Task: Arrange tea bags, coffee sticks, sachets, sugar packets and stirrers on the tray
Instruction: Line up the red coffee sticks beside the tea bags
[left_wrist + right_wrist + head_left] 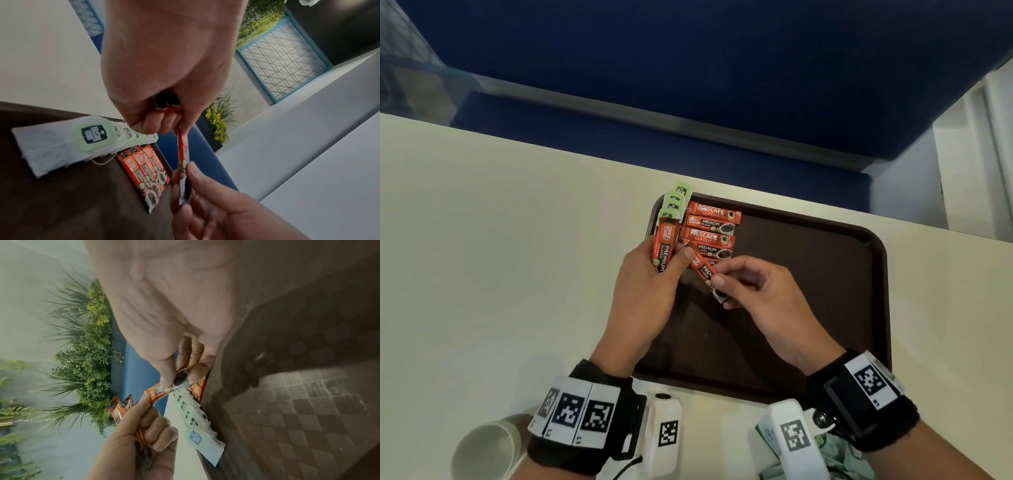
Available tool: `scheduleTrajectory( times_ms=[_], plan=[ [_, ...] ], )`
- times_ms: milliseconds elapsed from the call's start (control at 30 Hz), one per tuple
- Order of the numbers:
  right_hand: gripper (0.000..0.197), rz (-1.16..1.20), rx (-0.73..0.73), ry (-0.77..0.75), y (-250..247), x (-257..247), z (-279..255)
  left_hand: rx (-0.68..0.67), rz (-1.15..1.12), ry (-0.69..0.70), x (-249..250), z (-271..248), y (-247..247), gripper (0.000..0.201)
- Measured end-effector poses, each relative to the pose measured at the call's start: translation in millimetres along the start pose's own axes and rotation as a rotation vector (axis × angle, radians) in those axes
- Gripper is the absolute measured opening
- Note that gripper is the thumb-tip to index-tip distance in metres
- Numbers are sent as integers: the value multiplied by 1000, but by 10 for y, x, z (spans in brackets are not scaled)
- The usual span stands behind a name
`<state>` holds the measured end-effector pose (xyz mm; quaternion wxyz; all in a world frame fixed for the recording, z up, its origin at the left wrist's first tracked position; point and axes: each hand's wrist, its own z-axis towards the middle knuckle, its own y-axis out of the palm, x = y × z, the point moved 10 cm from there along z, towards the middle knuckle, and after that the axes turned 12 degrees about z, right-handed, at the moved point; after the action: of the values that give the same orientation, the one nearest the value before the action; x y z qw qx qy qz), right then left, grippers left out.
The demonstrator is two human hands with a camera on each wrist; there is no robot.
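A dark brown tray (825,274) lies on the cream table. Several red coffee sticks (712,231) lie in a row at its far left, beside a line of green-tagged tea bags (673,205) along the left rim. My left hand (654,274) grips a small bunch of coffee sticks (662,248) over the tray's left edge, and its thumb touches one end of a single stick (703,270). My right hand (726,284) pinches that stick's other end between thumb and forefinger. The same stick (183,162) runs between both hands in the left wrist view, above the laid sticks (144,168) and tea bags (61,142).
A paper cup (486,448) lies on its side at the near left of the table. Green and white packets (835,452) sit near the front edge under my right wrist. A blue partition (688,85) rises behind the table. Most of the tray's right side shows bare brown surface.
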<state>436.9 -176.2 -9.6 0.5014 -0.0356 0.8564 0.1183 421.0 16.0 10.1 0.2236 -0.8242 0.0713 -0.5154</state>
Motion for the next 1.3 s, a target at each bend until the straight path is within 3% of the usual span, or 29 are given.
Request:
scheduleTrajectory(
  times_ms=[167, 767, 1133, 1300],
  plan=[
    [14, -35, 4, -8, -21, -18, 29, 53, -13, -31, -66, -56, -10, 28],
    [19, -255, -19, -215, 50, -180, 30, 54, 70, -32, -83, 9, -28, 33],
    [16, -200, 32, -172, -68, -76, 11, 45, 93, -29, -130, 3, -39, 31],
    [13, -298, 86, -145, -170, 46, 62, 81, 107, -41, -216, 26, -128, 31]
  ],
)
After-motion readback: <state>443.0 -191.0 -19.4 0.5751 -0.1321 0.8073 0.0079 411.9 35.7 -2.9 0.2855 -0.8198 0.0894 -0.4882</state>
